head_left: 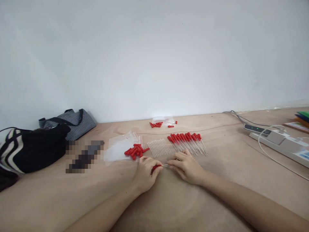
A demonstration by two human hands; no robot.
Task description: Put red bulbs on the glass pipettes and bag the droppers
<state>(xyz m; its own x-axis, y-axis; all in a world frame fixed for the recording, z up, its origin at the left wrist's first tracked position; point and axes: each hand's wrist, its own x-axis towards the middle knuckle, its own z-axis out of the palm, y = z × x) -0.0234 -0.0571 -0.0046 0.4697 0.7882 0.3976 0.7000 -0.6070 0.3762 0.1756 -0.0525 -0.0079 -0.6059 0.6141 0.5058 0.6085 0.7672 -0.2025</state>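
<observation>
My left hand (147, 170) is closed around a red rubber dropper bulb (156, 167), partly hidden by the fingers. Between the hands shows a short length of thin clear dropper tube (165, 165), pinched at its right by my right hand (184, 166). The tube's left end meets the bulb; how far it sits inside, I cannot tell. Just beyond my left hand lies a heap of loose red bulbs (135, 151). A row of bare clear tubes (159, 148) lies beyond the hands. Right of it, several droppers with red bulbs fitted (187, 141) lie side by side.
Clear plastic bags (116, 148) lie left of the bulb heap. More red bulbs (156, 124) rest near the wall. A blurred dark object (85, 158), a black bag (43, 148) and a striped bag (80, 124) are at left. A power strip (280, 145) with cables stands right.
</observation>
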